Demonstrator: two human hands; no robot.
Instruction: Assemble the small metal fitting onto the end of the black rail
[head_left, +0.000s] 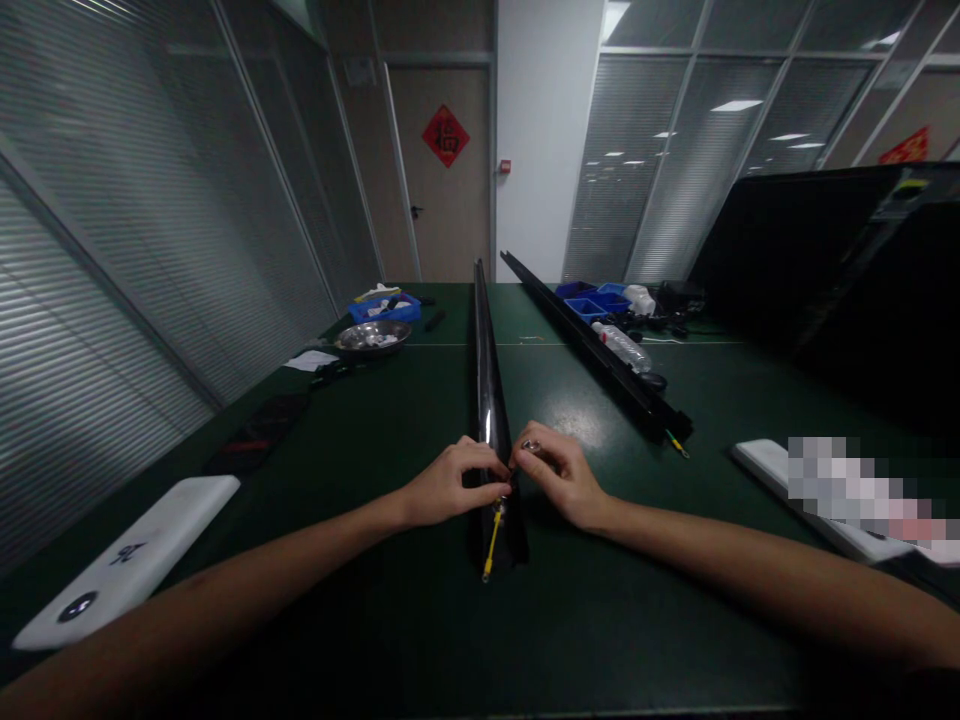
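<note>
A long black rail [489,375] lies on the green table, pointing away from me. My left hand [456,484] is at its near end from the left, thumb and fingers pinched together; what lies between the fingertips is hidden. From the right, my right hand [564,474] meets it there, fingers curled. A small shiny metal piece [530,445] shows between its thumb and forefinger. A short yellow wire [493,540] with a ring terminal sticks out of the rail's end towards me, below my fingertips.
A second black rail [600,352] lies to the right, beside a plastic bottle [622,346] and blue bins [592,303]. Far left are a metal bowl [373,343] and a blue tray [384,308]. White slabs [139,550] flank my forearms. A large black panel [825,260] stands at right.
</note>
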